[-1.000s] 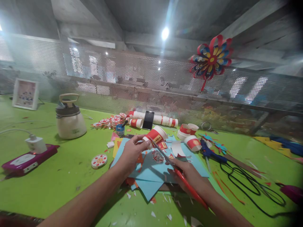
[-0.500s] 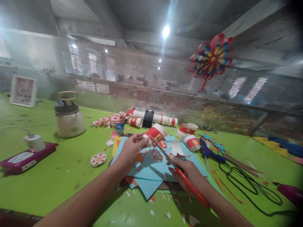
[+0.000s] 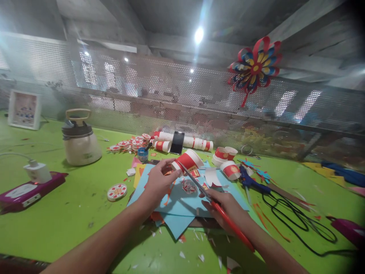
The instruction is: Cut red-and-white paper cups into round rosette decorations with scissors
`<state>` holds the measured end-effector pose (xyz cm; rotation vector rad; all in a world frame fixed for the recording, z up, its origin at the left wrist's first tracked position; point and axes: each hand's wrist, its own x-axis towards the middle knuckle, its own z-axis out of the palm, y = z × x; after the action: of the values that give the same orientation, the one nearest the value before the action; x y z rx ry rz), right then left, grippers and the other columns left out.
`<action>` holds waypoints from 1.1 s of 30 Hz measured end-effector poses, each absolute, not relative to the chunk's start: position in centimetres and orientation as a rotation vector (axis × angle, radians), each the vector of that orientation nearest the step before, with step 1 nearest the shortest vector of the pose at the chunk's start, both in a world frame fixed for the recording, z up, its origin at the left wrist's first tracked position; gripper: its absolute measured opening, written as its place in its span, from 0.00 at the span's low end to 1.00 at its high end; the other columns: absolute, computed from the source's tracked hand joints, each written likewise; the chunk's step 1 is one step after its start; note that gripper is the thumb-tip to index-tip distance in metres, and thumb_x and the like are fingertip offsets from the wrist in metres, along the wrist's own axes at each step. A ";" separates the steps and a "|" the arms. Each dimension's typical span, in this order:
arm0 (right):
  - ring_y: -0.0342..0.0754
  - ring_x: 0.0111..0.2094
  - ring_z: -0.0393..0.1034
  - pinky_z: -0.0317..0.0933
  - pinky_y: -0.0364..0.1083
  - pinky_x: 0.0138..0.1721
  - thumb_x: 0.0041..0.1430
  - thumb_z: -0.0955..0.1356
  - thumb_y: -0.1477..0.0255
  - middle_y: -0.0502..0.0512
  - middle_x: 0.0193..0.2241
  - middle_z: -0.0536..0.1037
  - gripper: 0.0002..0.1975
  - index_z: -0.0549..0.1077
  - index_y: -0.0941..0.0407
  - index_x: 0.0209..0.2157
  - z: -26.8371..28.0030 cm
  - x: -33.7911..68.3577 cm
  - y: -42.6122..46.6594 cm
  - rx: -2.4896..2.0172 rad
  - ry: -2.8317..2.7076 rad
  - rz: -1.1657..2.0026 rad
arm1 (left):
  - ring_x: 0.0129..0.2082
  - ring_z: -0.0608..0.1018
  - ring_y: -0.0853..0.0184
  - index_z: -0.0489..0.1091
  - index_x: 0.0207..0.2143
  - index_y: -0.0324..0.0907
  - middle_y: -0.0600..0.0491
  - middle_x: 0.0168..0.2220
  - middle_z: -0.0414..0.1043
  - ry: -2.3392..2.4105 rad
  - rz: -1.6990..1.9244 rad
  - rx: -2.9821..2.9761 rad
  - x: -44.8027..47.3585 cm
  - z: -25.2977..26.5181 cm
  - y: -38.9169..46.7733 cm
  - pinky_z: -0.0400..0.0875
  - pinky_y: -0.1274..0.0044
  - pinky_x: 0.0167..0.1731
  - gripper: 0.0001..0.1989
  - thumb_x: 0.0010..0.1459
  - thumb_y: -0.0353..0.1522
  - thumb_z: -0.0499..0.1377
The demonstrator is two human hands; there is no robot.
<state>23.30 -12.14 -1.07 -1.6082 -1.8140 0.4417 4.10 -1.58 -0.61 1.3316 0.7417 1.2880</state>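
Observation:
My left hand [image 3: 161, 179] grips a red and white paper cup [image 3: 190, 159] by its base end, the cup tilted on its side with its mouth toward the right. In my right hand [image 3: 225, 207] are red-handled scissors [image 3: 232, 224], their blades pointing up and left against the cup's wall. Whether the blades have cut into the paper cannot be made out. Beneath both hands lie light blue paper sheets [image 3: 178, 226], with a crumpled red and white scrap [image 3: 189, 186] and a curved white paper piece [image 3: 212, 177] on them.
More paper cups [image 3: 230, 170] and a blue glue gun [image 3: 253, 182] with a looped black cord lie on the right. Behind stand a phone [image 3: 177, 142] and a blue jar [image 3: 143, 154]. Leftward are a decorated disc [image 3: 117, 191], a kettle [image 3: 81, 144] and a purple power strip [image 3: 34, 192].
The whole view has shifted slightly, so things sit a little further left. Both hands keep hold of the cup and scissors, with almost no change in their pose.

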 end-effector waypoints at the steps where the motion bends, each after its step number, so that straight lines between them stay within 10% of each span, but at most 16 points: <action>1: 0.45 0.23 0.62 0.56 0.44 0.27 0.56 0.66 0.67 0.50 0.21 0.73 0.12 0.78 0.58 0.35 -1.1 23.3 -12.2 -1.621 -1.827 0.434 | 0.40 0.78 0.60 0.71 0.44 0.37 0.44 0.41 0.77 0.745 1.294 1.317 4.1 -0.6 -1.6 0.70 0.70 0.41 0.22 0.44 0.31 0.66; 33: 0.47 0.25 0.64 0.58 0.45 0.28 0.58 0.63 0.69 0.52 0.25 0.73 0.12 0.77 0.59 0.36 -1.5 22.9 -11.9 -1.650 -1.877 0.357 | 0.35 0.77 0.63 0.73 0.45 0.38 0.47 0.35 0.77 0.647 1.254 1.242 3.3 -0.4 -1.3 0.69 0.72 0.38 0.19 0.50 0.36 0.64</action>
<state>22.91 -11.94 -1.55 -1.6503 -1.8772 0.3565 3.27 -1.32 -0.37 1.2416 0.6473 1.2535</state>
